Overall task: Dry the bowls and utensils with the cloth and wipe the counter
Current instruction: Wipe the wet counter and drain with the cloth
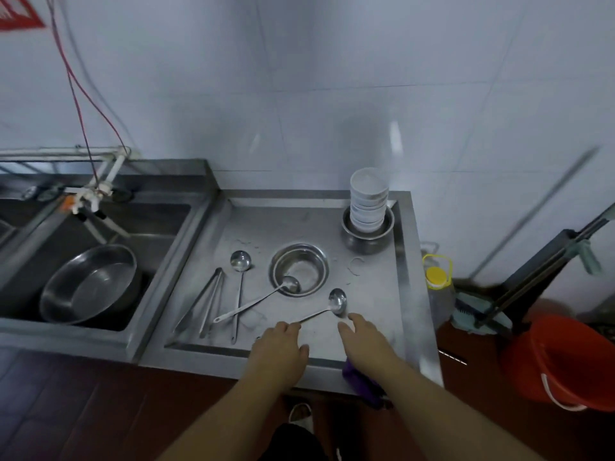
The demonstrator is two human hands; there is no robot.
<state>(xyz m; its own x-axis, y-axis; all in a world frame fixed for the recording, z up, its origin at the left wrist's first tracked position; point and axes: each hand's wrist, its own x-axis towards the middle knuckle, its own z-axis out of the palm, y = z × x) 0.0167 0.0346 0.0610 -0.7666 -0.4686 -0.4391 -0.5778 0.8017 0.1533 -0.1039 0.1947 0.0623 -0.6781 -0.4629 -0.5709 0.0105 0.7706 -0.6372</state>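
left hand at the handle end of a ladle, fingers bent over it; actual grip cannot be told. right hand flat, fingers relaxed, holding nothing. purple cloth drapes over the counter front edge under the right wrist. steel bowl mid-counter, white bowl stack in back right corner. bare steel between hands.

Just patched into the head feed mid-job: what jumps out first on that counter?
The stack of white bowls stands tallest, nested in a steel pot at the counter's back right corner. In the middle, ladles lie around a steel bowl, one ladle resting in it. Nearest, the left hand touches the handle of another ladle, the right hand open beside it.
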